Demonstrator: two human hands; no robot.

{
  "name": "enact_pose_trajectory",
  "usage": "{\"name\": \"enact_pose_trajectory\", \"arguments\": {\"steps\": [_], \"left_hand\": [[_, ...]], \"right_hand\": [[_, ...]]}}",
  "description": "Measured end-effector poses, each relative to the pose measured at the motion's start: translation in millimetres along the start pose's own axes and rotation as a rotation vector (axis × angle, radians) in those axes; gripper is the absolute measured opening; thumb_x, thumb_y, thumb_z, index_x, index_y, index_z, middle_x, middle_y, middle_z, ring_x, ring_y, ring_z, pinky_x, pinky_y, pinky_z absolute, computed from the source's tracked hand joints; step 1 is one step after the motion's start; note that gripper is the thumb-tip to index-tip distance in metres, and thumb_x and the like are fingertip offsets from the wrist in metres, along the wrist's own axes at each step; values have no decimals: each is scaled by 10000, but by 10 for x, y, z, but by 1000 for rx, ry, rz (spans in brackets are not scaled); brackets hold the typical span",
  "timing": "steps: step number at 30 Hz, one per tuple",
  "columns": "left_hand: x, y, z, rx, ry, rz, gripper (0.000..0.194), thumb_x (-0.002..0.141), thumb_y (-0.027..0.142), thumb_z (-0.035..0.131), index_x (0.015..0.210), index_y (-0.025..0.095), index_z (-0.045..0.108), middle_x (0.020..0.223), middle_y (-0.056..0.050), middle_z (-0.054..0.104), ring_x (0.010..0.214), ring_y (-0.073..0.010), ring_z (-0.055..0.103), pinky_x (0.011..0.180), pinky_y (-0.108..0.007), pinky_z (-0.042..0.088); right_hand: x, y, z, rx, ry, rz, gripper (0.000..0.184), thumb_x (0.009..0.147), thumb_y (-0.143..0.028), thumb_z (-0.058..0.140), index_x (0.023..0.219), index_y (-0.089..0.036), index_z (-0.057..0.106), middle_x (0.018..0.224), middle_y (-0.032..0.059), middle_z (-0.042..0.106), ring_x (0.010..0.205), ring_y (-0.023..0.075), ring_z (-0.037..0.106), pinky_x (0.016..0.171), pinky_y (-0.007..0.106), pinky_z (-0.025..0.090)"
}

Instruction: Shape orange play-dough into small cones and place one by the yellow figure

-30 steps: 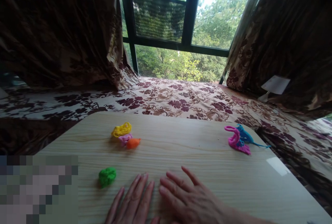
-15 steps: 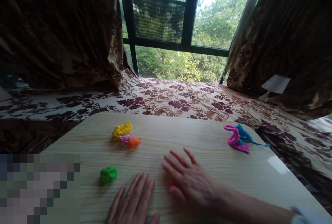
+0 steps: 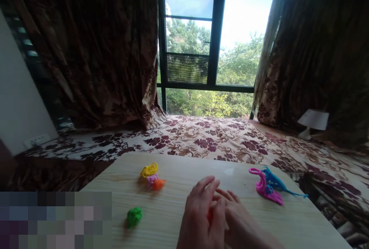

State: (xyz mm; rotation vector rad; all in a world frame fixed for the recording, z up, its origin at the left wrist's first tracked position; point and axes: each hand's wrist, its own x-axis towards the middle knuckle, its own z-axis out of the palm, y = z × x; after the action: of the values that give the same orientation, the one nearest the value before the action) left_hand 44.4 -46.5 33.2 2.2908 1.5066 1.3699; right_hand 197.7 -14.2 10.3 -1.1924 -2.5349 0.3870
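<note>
My left hand point(image 3: 196, 216) and my right hand point(image 3: 240, 218) are brought together above the front of the wooden table. Between them a bit of orange-red modelling clay point(image 3: 210, 215) shows; most of it is hidden by the fingers. The fingers of both hands are curved around it, slightly smeared by motion. To the left lies a green clay lump point(image 3: 134, 217). Farther back, a yellow clay piece point(image 3: 149, 170), a light pink piece point(image 3: 152, 180) and an orange piece point(image 3: 158, 184) lie touching in a cluster.
At the table's right rest a magenta curved clay shape point(image 3: 261, 185) and a blue one with a long thin tail point(image 3: 276, 181). Beyond the pale table point(image 3: 187, 164) are a floral-covered ledge point(image 3: 201, 137), a window, dark curtains and a white lamp point(image 3: 313, 120).
My right hand has come off the tabletop, where it lay over the orange-red clay. My left hand has moved right to meet it, the clay now between them. The view has tilted up.
</note>
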Motion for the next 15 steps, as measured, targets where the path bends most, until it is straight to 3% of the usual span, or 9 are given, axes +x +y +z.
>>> {"name": "enact_pose_trajectory", "arguments": {"steps": [3,6,11,13,15], "left_hand": [[424,145,22,-84,21,-86,339,859,250,410,1167,175,530,1238,-112,531,1171,-212,471,989,-409,403],[603,-29,19,-95,2,-41,307,863,228,398,1109,176,574,1143,-96,594,1098,-199,525,976,-411,412],[390,-501,87,-9,-104,153,320,818,218,486,1128,208,566,1125,-85,606,1083,-189,538,934,-358,454],[263,-617,140,-15,-124,253,371,776,200,536,1147,201,552,1116,-96,609,1070,-196,546,909,-343,470],[176,-672,200,-42,-184,257,387,711,151,583,1092,216,587,1060,-84,627,1013,-201,570,877,-341,485]], "right_hand": [[51,25,-17,110,156,39,230,754,-161,494,927,-241,624,986,20,649,1008,206,543,894,340,375],[82,97,-98,275,272,134,188,808,-198,451,904,-208,611,786,4,661,713,155,601,687,258,451],[89,257,-22,484,383,214,308,850,-385,419,951,-172,618,748,34,665,591,149,611,565,243,477],[91,314,63,531,388,225,370,847,-446,410,946,-162,624,695,39,664,546,148,608,529,240,481],[91,356,144,549,402,222,396,829,-489,427,931,-165,629,669,37,665,506,142,595,499,233,478]]}}
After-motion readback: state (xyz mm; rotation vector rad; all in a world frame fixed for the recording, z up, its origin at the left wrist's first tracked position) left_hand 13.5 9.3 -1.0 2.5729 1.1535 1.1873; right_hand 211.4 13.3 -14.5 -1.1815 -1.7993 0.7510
